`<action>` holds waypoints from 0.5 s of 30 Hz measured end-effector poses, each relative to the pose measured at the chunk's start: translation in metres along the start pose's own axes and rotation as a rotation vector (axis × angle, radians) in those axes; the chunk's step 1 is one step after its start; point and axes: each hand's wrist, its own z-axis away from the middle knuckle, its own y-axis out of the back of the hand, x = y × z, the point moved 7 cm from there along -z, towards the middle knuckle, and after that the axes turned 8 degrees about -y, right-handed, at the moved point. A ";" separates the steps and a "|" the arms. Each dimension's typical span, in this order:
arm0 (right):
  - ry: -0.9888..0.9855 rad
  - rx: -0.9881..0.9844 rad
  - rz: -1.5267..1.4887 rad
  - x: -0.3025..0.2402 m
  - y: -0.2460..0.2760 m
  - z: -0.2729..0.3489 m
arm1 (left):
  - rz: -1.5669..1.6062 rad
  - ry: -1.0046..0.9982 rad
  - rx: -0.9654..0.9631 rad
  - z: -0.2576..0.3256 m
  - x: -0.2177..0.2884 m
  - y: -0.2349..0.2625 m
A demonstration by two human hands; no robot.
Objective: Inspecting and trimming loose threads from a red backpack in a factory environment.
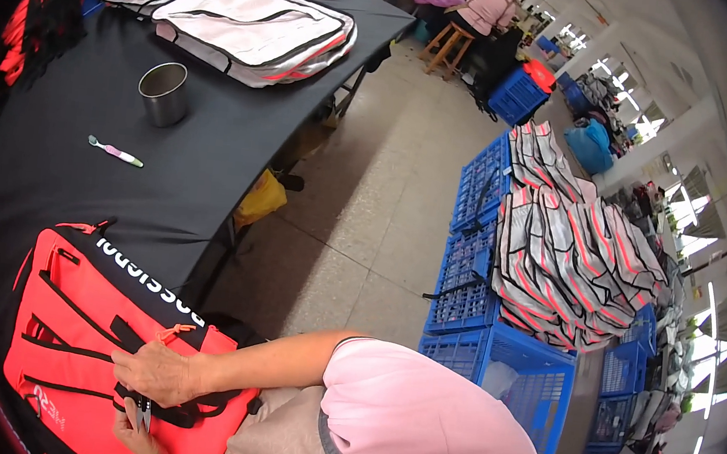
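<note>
A bright red backpack [74,321] with black straps and a black side panel lies at the near left edge of the table. My right hand [157,374] is over its middle, palm down with bent fingers. Silver blades of small scissors [145,417] show below that hand, which appears to hold them; the handles are mostly hidden. Lower down, my left hand [137,441] pinches a black strap end [126,394] close to the blades. An orange-red cord pull [175,331] lies on the bag beside my right wrist.
On the black-covered table [51,168] are a toothbrush [116,151], a metal cup [163,95] and stacked white bag panels [256,30]. Blue crates [468,282] with striped grey pieces [568,257] stand right of the aisle. A person [484,7] sits far off on a stool.
</note>
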 end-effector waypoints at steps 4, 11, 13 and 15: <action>-0.043 -0.065 -0.080 0.005 0.005 0.002 | -0.225 0.222 0.141 0.008 -0.005 0.010; 0.011 0.007 -0.205 0.003 0.018 0.005 | -0.185 0.183 0.087 0.006 -0.001 0.001; 0.067 0.110 -0.258 0.000 0.019 0.005 | -0.163 0.184 0.108 0.008 -0.004 0.003; 0.090 0.159 -0.274 -0.004 0.014 0.005 | -0.140 0.184 0.129 0.010 -0.009 0.005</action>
